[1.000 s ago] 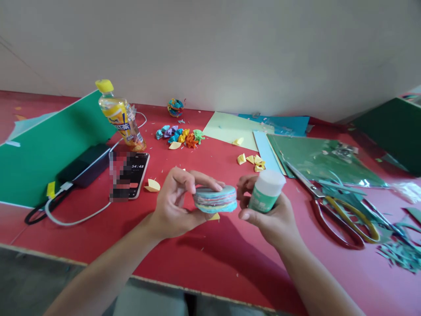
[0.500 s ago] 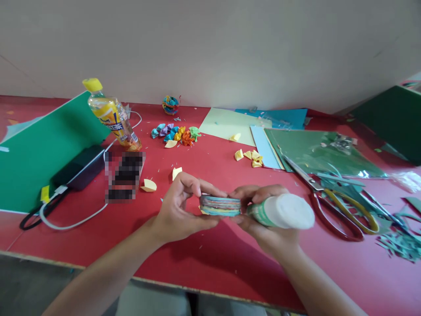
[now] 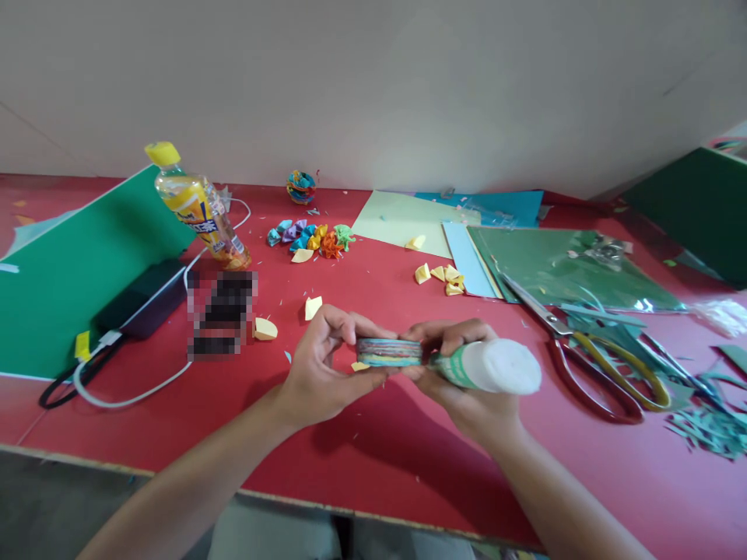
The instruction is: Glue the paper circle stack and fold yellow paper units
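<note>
Bottle [image 3: 204, 222] on table [image 3: 373, 288]; multicoloured ball [image 3: 301, 187] by back edge. Left hand [image 3: 320, 377] pinches layered disc [image 3: 390, 352] between fingers and thumb, above table near front edge. Right hand's [image 3: 475, 406] fingers pinch disc's right side, also gripping green-and-white container [image 3: 507, 366].

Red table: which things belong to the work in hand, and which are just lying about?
Seemingly in the work:
striped disc, held in the left hand, the right hand at its other side
white-capped tube, in the right hand

Seemingly lying about, touched by neither hand:
bottle
black box
white cable
large scissors, though possibly a tool here
</note>
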### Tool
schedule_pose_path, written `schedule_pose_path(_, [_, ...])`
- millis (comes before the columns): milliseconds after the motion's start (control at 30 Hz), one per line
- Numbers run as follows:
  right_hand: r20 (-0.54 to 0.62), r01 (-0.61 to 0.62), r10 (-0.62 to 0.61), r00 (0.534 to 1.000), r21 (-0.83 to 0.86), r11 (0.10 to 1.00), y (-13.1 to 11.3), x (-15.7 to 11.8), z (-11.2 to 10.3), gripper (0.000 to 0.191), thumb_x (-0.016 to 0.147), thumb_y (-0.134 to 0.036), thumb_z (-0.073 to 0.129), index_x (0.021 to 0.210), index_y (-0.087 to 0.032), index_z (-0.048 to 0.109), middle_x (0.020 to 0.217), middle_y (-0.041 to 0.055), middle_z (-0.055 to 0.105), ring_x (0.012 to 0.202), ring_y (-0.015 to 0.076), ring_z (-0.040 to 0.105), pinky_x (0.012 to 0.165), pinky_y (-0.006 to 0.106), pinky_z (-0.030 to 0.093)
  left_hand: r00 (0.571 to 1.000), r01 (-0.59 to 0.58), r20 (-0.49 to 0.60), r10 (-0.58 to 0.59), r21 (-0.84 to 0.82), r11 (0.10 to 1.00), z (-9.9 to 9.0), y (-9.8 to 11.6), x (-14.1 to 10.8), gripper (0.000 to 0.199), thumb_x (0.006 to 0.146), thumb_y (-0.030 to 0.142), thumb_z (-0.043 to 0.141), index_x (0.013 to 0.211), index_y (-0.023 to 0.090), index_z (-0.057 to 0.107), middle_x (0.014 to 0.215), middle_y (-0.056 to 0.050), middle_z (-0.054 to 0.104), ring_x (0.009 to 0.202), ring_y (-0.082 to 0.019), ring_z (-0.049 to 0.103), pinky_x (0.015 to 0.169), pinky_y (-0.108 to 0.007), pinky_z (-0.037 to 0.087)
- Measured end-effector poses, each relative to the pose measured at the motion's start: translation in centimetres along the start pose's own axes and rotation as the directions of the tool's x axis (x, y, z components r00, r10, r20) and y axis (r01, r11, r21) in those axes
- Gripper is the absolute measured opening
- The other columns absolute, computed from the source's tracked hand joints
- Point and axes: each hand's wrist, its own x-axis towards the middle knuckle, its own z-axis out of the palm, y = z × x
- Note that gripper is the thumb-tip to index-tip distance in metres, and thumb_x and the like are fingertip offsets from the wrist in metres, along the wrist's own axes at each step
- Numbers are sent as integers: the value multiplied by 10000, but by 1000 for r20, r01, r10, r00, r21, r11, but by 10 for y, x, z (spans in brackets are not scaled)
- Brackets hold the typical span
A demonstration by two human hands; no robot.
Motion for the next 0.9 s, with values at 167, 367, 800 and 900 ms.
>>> schedule_pose_path(167, [24,-42,44,999,-45,998,5,3,0,369,583,-142,766,768,-227,458,947,12,614,840,182,625,675,288,503,1000,-10,-9,10,-38,999,-3,0,4,441,637,21,679,823,219,331,881,-13,605,823,-156,613,691,-302,534])
schedule_pose_path(367, [-53,-160,153,987,-173,972,12,1,-2,256,648,-216,721,786,-216,506,854,16,629,587,121,552,561,281,458,998,46,-47,-48,-36,998,-3,0,6,437,620,38,698,850,217,373,854,6,555,776,-115,589,660,-234,507])
schedule_pose_path(800, [-21,148,-170,985,-398,905,13,4,-7,212,697,-163,663,803,-226,490,932,40,655,801,179,633,643,299,502,991,-121,113,71,542,831,-16,-4,15,209,703,182,654,897,184,576,865,-54,648,821,-172,612,729,-301,495])
schedule_pose_path(900, [86,402,-418,904,-501,767,17,1,-10,264,675,-101,673,814,-240,497,932,37,671,838,189,637,701,343,515,981,-194,93,172,565,802,-14,-4,13,239,674,156,670,885,184,562,824,-43,639,786,-162,610,706,-293,499])
